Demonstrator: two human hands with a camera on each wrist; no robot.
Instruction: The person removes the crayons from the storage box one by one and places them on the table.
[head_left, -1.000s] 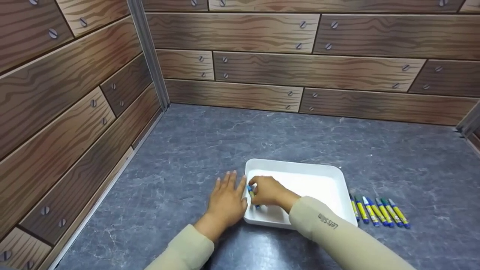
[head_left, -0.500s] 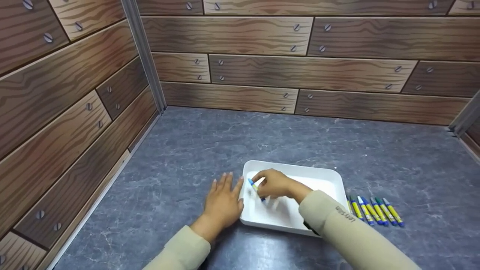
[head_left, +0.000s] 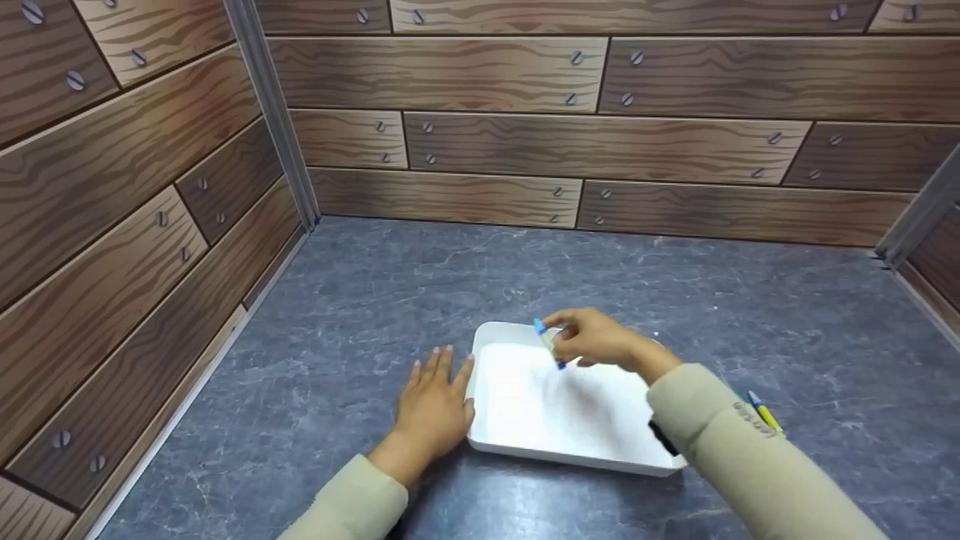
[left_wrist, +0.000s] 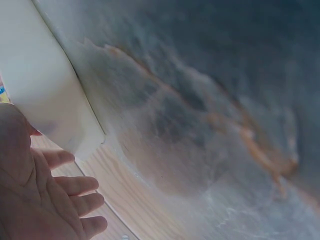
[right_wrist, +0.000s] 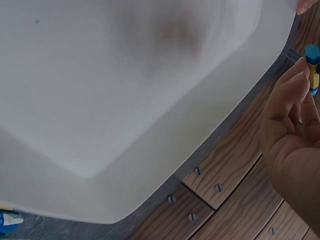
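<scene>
My right hand [head_left: 600, 339] pinches a crayon [head_left: 547, 343] with a light blue tip and yellow wrapper, held slanted above the far part of a white rectangular tray [head_left: 517, 401]. In the right wrist view, the crayon's blue six-sided end [right_wrist: 312, 52] sticks out past the fingertips, and the tray's inside [right_wrist: 125, 90] shows nothing lying in the part seen. My left hand [head_left: 433, 412] lies with fingers extended on the dark surface, against the tray's left side. The left wrist view shows its palm and spread fingers [left_wrist: 80, 185] by the tray wall.
Several more crayons [head_left: 766, 412] lie on the dark marbled tabletop [head_left: 405, 277] right of the tray, mostly hidden by my right sleeve [head_left: 720, 420]. Wood-patterned panels [head_left: 480, 142] stand along the back and left.
My right hand has lifted the crayon from the tray's left edge and carried it up and to the right. My left hand stays beside the tray. The head view has shifted slightly.
</scene>
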